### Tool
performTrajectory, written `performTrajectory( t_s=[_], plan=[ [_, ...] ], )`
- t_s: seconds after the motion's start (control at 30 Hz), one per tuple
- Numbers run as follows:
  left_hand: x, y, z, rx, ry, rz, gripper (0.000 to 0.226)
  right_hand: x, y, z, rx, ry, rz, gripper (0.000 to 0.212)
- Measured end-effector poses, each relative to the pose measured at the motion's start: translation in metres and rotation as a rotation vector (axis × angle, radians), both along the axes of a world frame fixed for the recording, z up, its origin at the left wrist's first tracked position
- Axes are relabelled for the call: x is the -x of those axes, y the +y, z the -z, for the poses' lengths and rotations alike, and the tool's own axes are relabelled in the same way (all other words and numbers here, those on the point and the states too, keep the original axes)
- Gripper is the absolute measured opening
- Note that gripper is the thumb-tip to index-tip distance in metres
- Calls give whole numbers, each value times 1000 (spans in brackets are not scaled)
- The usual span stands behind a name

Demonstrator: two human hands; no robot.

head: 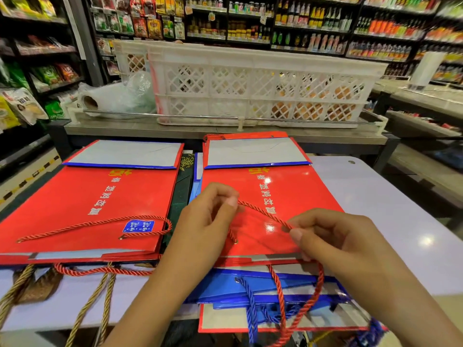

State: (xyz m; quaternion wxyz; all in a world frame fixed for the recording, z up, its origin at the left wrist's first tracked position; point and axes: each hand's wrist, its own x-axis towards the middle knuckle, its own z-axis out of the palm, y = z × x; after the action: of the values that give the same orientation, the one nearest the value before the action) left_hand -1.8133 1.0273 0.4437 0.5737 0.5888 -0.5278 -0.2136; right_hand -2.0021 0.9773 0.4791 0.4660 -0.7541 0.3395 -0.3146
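Observation:
Two stacks of flat red paper gift bags lie on a pale table [390, 196]. The right red bag [295, 194] tops a pile with blue bags [263, 289] under it. My left hand [208, 216] pinches its red rope handle [263, 212] near one end. My right hand [333, 236] pinches the same rope further right, so the rope is stretched between both hands above the bag. The left red bag [82, 209] lies flat with its own red rope on top.
A white lattice crate [250, 83] with round orange things inside stands on a counter behind the table. Beside it lie clear plastic bags [120, 96]. Gold rope handles [22, 289] hang off the table's near edge at left. Shop shelves surround the area.

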Motion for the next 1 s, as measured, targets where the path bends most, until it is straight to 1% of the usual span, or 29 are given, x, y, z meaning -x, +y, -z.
performTrajectory(
  t_s=[0.03,0.1,0.13,0.2,0.27,0.33,0.4,0.43,0.5,0.53,0.63,0.67,0.73,0.8,0.83,0.9,0.93,0.97,1.0],
  plan=[
    [1,1,-1,8,-88,2,22,0,-1,-2,39,12,10,15],
    [5,3,-7,25,-337,57,38,-1,-2,-5,100,28,10,13],
    [8,3,-12,28,-442,92,39,-1,-2,-6,120,32,7,11],
    [12,0,-18,49,-551,117,37,-3,-2,-8,155,36,9,6],
    [13,-4,-20,106,-512,113,39,-4,-3,-7,142,35,2,14],
    [10,-6,-21,140,-351,85,32,-2,-3,-7,86,30,-5,21],
    [3,-10,-20,148,-141,-31,25,1,-4,-7,43,36,0,16],
    [-1,-13,-19,153,-59,-94,25,5,-5,-6,31,40,5,18],
    [-10,-21,-16,134,47,-182,27,11,-7,-5,30,70,0,30],
    [-14,-25,-14,116,72,-203,28,14,-9,-6,27,71,-10,34],
    [-19,-35,-8,81,92,-203,29,23,-14,-8,-21,63,-36,49],
    [-18,-38,-9,75,94,-204,29,26,-15,-10,-40,69,-53,50],
    [-16,-45,-12,51,57,-222,30,31,-19,-11,-64,91,-80,42],
    [-15,-54,-16,24,30,-234,32,36,-22,-13,-81,93,-94,22],
    [-15,-59,-18,16,19,-234,33,38,-23,-15,-107,100,-112,17],
    [-16,-68,-20,7,-17,-228,34,43,-26,-16,-149,126,-154,40],
    [-16,-72,-22,-9,-48,-229,34,44,-28,-16,-149,127,-143,46],
    [-17,-76,-22,-36,-86,-225,34,45,-29,-16,-136,126,-118,43],
    [-17,-78,-23,-73,-130,-213,34,46,-31,-17,-118,117,-95,34]
  ],
)
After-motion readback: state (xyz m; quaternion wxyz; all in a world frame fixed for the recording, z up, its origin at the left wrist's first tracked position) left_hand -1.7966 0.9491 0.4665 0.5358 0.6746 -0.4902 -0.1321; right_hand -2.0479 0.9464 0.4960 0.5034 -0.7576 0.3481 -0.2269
